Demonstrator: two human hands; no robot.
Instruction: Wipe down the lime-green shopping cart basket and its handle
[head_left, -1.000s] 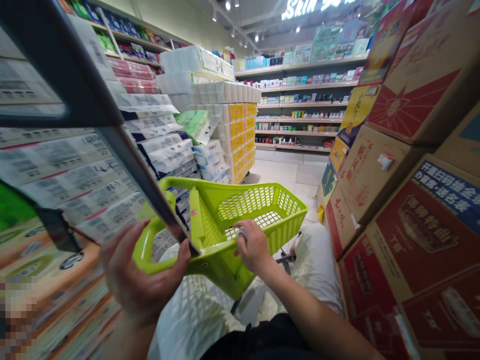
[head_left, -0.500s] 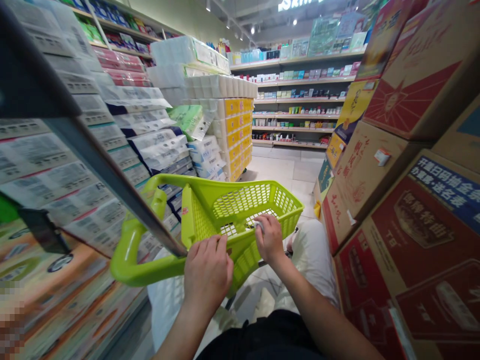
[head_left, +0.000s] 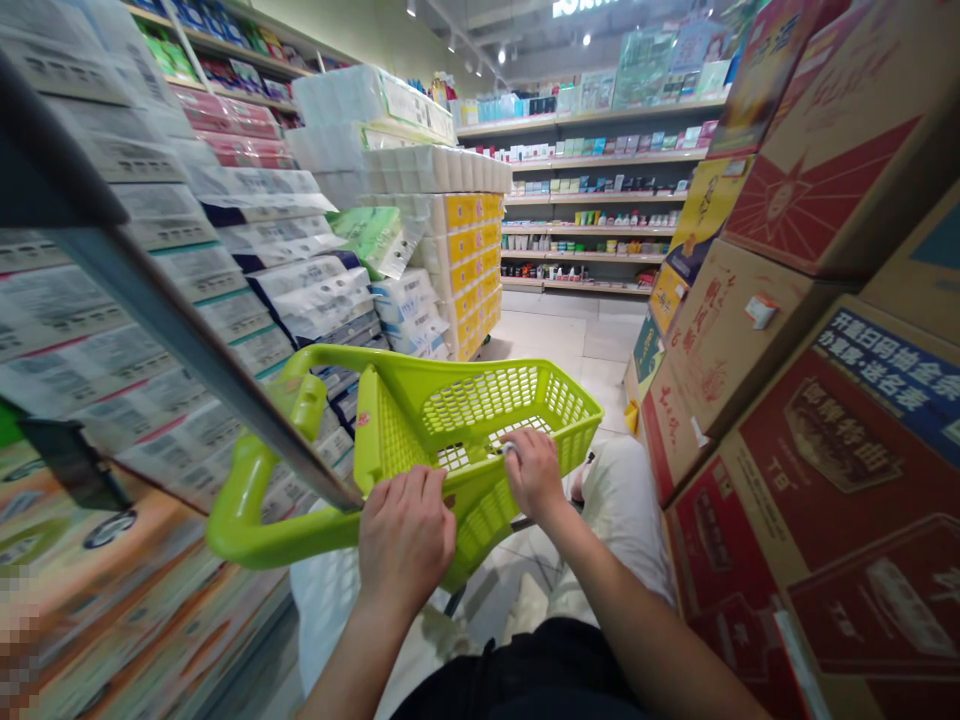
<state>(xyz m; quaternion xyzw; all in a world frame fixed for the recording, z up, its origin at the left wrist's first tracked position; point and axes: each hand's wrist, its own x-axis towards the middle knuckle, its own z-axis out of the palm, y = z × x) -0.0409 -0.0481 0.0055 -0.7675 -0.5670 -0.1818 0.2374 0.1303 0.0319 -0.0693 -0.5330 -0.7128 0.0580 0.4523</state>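
A lime-green plastic shopping basket (head_left: 525, 395) with a looped handle (head_left: 247, 520) hangs in front of me, tilted down to the left. My left hand (head_left: 405, 535) is curled over the basket's near rim. My right hand (head_left: 534, 470) is closed on the basket's right-hand rim, with a small pale thing showing at the fingertips that I cannot make out. No goods show inside the basket.
A dark shelf edge (head_left: 187, 340) with packaged tissue stacks runs along my left. Red and brown cardboard cartons (head_left: 795, 330) are piled high on my right. A white plastic bag (head_left: 330, 600) lies under the basket. Yellow boxes (head_left: 472, 270) and far shelves (head_left: 600, 200) stand beyond the tiled aisle.
My left hand left the looped handle and moved right onto the basket's near rim. My right hand slid forward along the rim. The basket shifted slightly left and lower.
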